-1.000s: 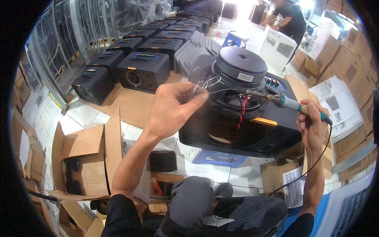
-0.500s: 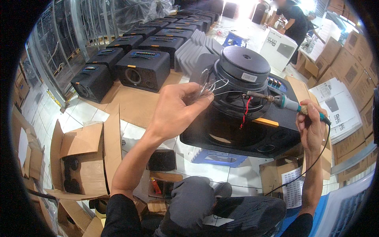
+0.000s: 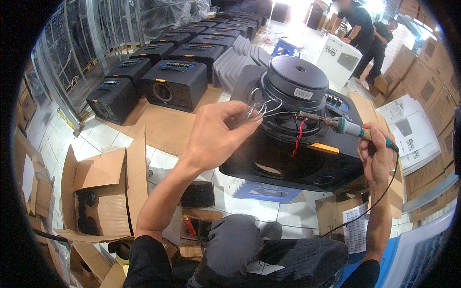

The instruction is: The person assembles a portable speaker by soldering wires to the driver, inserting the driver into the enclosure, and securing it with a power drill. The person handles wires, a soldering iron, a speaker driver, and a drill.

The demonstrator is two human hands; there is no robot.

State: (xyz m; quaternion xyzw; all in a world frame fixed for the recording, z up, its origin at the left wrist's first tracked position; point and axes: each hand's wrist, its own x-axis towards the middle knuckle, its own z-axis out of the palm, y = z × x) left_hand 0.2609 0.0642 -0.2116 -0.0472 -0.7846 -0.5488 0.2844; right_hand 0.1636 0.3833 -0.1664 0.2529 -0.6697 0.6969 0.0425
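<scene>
A large black speaker driver (image 3: 298,77) lies magnet up across a black speaker cabinet (image 3: 240,161) in front of me. My left hand (image 3: 213,137) pinches a loose coil of thin silvery solder wire (image 3: 261,106), one strand of it reaching toward the driver's terminal. In my right hand (image 3: 377,158) is a soldering iron (image 3: 353,128) with a grey and green handle, held from the right. Its tip meets the terminal at the driver's side, where a red wire (image 3: 298,137) hangs down; whether solder touches the tip is too small to tell.
Blue stools (image 3: 266,192) stand below the cabinet and farther back. Finished-looking black speakers (image 3: 173,84) line the left rear. Open cardboard boxes (image 3: 103,192) sit at left, stacked cartons (image 3: 432,67) at right. Two people (image 3: 360,24) stand by a white box (image 3: 336,57). The iron's cord (image 3: 370,209) trails down.
The soldering iron's handle and my right hand have shifted slightly left, with the tip still at the terminal. The solder wire loops have moved a little right. A second person shows more at the back right.
</scene>
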